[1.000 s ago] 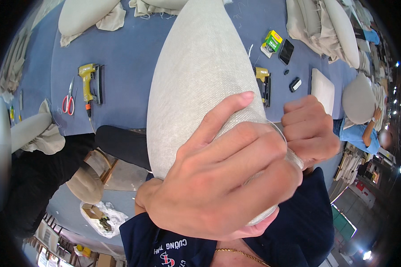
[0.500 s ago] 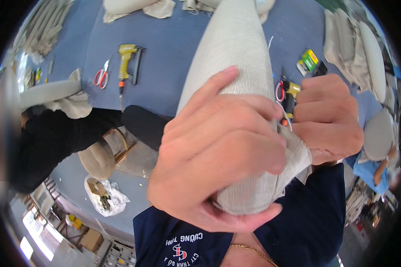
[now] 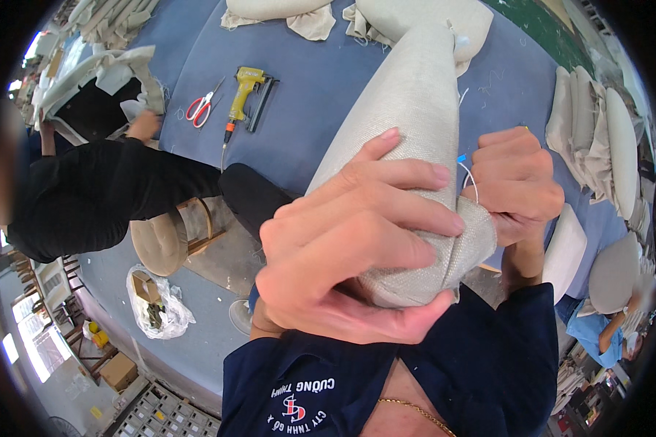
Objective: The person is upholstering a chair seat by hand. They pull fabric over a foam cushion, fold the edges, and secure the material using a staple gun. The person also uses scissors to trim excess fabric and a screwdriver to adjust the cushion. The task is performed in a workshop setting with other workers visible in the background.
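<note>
Left hand (image 3: 335,233) wrapped firmly round near end of cushion (image 3: 415,102), which is right of the staple gun (image 3: 245,93). Right hand (image 3: 515,178), farther right of gun, balled tight at cushion's edge by white cord (image 3: 473,180); fingertips hidden, can't tell what it has. Scissors (image 3: 199,111) just left of gun.

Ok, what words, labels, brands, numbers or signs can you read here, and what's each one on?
Dark blue shirt: white lettering and a red-and-white emblem, partly readable, but I won't copy the wording.
Yellow staple gun: a small marking, too blurred to read.
Held cushion: no lettering visible.
</note>
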Demonstrator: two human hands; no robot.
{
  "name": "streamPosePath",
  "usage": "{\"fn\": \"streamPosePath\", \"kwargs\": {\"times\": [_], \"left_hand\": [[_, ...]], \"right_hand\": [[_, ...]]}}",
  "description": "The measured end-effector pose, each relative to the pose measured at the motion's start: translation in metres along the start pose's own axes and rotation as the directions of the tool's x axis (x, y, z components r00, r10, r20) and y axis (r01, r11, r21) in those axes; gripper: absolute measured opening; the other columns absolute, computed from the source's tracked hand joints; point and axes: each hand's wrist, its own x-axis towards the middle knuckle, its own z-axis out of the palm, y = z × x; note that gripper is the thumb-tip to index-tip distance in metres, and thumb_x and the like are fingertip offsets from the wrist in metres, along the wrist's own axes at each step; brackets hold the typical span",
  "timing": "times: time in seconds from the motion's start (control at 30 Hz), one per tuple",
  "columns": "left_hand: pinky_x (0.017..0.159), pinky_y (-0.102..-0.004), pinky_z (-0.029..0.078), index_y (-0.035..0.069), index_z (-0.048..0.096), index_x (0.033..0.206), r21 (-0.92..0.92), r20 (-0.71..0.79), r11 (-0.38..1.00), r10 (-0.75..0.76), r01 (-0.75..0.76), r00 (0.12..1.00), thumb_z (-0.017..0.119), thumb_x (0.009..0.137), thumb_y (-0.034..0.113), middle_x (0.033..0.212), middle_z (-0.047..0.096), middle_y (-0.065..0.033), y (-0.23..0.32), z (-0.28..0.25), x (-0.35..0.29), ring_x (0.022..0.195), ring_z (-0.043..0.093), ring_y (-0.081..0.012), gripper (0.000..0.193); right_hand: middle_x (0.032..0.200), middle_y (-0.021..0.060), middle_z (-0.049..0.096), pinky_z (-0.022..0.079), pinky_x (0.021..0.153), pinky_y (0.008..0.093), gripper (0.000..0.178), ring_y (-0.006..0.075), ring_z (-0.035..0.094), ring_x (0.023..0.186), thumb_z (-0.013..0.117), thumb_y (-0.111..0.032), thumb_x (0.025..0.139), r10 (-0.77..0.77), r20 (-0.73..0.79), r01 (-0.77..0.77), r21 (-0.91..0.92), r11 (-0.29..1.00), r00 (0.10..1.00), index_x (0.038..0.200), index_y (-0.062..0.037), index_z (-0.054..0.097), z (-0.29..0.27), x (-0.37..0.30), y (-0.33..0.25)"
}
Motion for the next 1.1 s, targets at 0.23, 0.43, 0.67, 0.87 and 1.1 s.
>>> {"fn": "streamPosePath", "kwargs": {"times": [0.23,0.43,0.67,0.87,1.1], "left_hand": [[0.113,-0.0634,0.033,0.006,0.06,0.106,-0.014,0.239,1.0,0.006,-0.002,0.971,0.091,0.062,0.011,0.106,0.072,-0.0194,0.002,-0.016,-0.008,0.115,0.064,-0.043,0.054],[0.111,-0.0643,0.037,0.005,0.06,0.112,0.085,0.216,0.994,0.045,-0.065,0.975,0.091,0.063,0.017,0.113,0.064,-0.0175,0.001,-0.033,-0.007,0.116,0.062,-0.041,0.059],[0.111,-0.0637,0.038,0.005,0.059,0.113,0.061,0.16,0.994,0.075,-0.086,0.984,0.091,0.062,0.015,0.112,0.062,-0.0195,-0.004,-0.036,-0.005,0.116,0.062,-0.0403,0.06],[0.11,-0.0625,0.039,0.004,0.06,0.107,0.032,0.129,0.998,0.049,-0.054,0.99,0.092,0.061,0.013,0.109,0.065,-0.0205,0.001,-0.029,-0.007,0.114,0.063,-0.0398,0.056],[0.107,-0.0607,0.043,0.003,0.06,0.1,0.006,0.12,0.998,0.066,-0.067,0.991,0.094,0.058,0.01,0.103,0.069,-0.0207,-0.001,-0.019,-0.003,0.107,0.068,-0.0384,0.055]], "right_hand": [[0.057,-0.0003,0.05,0.03,0.041,0.0306,0.022,0.0176,0.048,0.044,0.08,-0.024,0.073,-0.105,0.185,0.103,0.022,0.994,0.977,0.069,-0.0077,0.064,-0.012,0.017,0.005],[0.056,0.0003,0.05,0.03,0.042,0.0303,0.028,0.0167,0.049,0.045,0.081,-0.029,0.075,-0.047,0.102,0.055,-0.079,0.995,0.994,0.069,-0.0075,0.064,-0.01,0.01,0.009],[0.055,0.0014,0.051,0.032,0.043,0.0305,0.032,0.0173,0.051,0.045,0.08,-0.032,0.08,-0.021,0.034,0.021,0.007,1.0,0.999,0.069,-0.0058,0.066,0.0,0.015,0.013],[0.056,0.0015,0.051,0.031,0.041,0.0302,0.028,0.018,0.05,0.043,0.079,-0.027,0.08,0.007,0.014,-0.006,-0.065,0.998,1.0,0.069,-0.005,0.065,0.003,0.012,-0.002],[0.057,0.0022,0.051,0.03,0.041,0.0308,0.021,0.0183,0.048,0.043,0.077,-0.015,0.079,-0.126,0.08,0.123,0.046,0.991,0.989,0.07,-0.0047,0.063,0.001,0.019,0.018]]}}
